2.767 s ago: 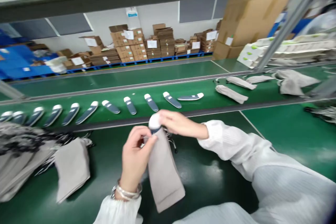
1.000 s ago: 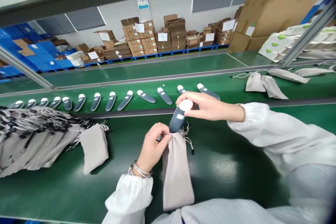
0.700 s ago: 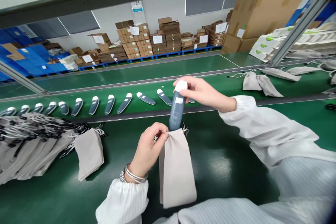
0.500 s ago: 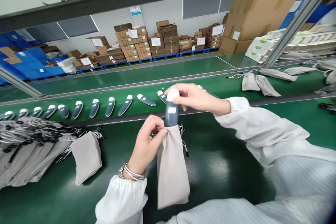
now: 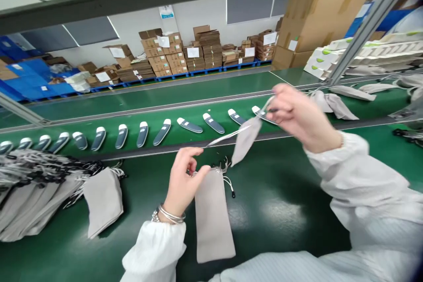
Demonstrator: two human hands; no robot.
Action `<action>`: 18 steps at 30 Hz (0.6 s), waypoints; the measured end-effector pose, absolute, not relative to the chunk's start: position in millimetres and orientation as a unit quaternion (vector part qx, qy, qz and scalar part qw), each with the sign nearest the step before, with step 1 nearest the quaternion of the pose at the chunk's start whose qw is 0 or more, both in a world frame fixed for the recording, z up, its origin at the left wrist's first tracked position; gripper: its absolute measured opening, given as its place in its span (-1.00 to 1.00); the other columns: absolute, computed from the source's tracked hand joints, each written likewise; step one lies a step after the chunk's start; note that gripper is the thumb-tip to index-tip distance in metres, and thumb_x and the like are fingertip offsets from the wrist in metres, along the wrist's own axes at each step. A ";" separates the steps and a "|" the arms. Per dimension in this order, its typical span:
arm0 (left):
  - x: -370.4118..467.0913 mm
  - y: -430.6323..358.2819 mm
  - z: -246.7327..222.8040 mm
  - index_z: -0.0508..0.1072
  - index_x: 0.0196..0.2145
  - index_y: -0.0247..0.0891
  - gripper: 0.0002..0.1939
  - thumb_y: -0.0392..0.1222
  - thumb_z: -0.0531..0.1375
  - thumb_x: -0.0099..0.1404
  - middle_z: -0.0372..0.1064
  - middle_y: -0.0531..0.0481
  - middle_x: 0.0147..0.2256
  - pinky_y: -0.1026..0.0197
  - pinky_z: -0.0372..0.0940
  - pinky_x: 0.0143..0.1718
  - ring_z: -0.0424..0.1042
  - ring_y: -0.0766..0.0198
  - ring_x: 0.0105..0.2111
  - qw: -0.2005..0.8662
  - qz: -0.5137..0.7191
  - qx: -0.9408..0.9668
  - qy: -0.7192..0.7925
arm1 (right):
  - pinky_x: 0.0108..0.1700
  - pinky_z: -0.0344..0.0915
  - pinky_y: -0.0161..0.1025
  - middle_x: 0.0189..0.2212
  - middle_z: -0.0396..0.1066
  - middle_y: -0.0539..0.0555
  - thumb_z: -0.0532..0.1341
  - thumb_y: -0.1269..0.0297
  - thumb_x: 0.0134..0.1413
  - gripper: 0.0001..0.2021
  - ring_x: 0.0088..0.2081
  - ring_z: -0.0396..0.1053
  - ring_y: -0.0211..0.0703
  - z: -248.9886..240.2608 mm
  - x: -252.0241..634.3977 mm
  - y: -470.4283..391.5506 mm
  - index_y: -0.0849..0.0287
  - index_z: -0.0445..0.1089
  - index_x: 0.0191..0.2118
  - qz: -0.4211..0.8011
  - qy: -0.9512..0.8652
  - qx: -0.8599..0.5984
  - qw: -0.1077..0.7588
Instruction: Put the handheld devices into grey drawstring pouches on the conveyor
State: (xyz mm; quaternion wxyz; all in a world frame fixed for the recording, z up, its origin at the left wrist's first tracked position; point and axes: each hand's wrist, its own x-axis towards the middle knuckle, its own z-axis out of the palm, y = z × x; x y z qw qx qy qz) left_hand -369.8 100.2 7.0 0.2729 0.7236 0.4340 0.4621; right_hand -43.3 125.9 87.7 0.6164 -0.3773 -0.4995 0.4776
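My right hand (image 5: 294, 114) is raised over the belt, its fingers closed on the drawstring of a grey drawstring pouch (image 5: 247, 139). That pouch hangs tilted in the air, and a loose white cord trails from it toward my left hand (image 5: 181, 180). The left thumb and forefinger are apart, with nothing plainly between them. Just beside those fingers a second grey pouch (image 5: 214, 218) lies flat on the green worktop, its cord and black toggle at the top right. Whether the hanging pouch contains anything is hidden by its cloth.
Dark blue oblong devices with white ends (image 5: 161, 132) lie in a row on the green belt (image 5: 194, 141). A pile of grey pouches (image 5: 39, 202) and a small stack (image 5: 104, 202) are at left. More pouches (image 5: 352, 92) lie at right, near a metal post (image 5: 358, 22).
The blue device held half inside a pouch is no longer visible. My right hand has moved right and up with a pouch by its cord. My left fingers have parted, and a flat pouch lies below.
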 end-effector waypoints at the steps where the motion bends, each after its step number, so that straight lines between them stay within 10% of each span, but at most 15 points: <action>1: -372.9 99.7 -1.4 0.47 -0.11 -0.16 -0.75 -0.27 0.26 0.24 0.38 -0.01 -0.19 0.21 0.29 -0.30 0.33 0.31 -0.37 0.239 0.424 0.756 0.437 | -0.36 0.27 -0.22 -0.62 -0.12 -0.21 0.23 0.37 0.16 -0.86 -0.63 -0.19 -0.38 89.4 -29.0 136.0 0.03 0.22 -0.26 0.398 -0.498 -0.381 0.670; 5: -391.5 97.6 -30.7 0.47 -0.26 -0.18 -0.92 -0.30 0.19 0.31 0.44 -0.05 -0.22 0.08 0.28 -0.14 0.39 0.14 -0.19 0.137 0.320 0.816 0.462 | -0.25 0.27 -0.17 -0.58 0.19 -0.09 0.10 0.41 0.23 -0.91 -0.59 0.08 -0.31 71.7 28.0 189.4 0.05 0.26 -0.21 0.097 -0.526 -0.473 0.701; 11: -399.3 98.3 -39.3 0.48 -0.27 -0.14 -0.91 -0.30 0.21 0.31 0.49 -0.01 -0.22 0.04 0.17 -0.13 0.41 0.10 -0.16 0.071 0.262 0.834 0.480 | -0.07 0.25 -0.08 0.02 0.38 0.35 0.29 0.42 0.02 -0.50 -0.20 0.39 -0.08 -6.4 63.0 257.7 0.25 0.28 0.12 0.010 -0.604 -0.716 0.351; 18: -399.7 95.3 -29.2 0.37 -0.40 -0.19 -0.84 -0.35 0.16 0.34 0.49 0.06 -0.31 0.01 0.08 -0.01 0.39 0.16 -0.17 0.088 0.264 0.847 0.453 | -0.14 0.31 -0.01 -0.31 0.44 0.27 0.33 0.12 0.05 -0.74 -0.22 0.42 0.05 -37.2 70.1 282.4 0.20 0.34 -0.36 0.109 -0.544 -0.779 0.293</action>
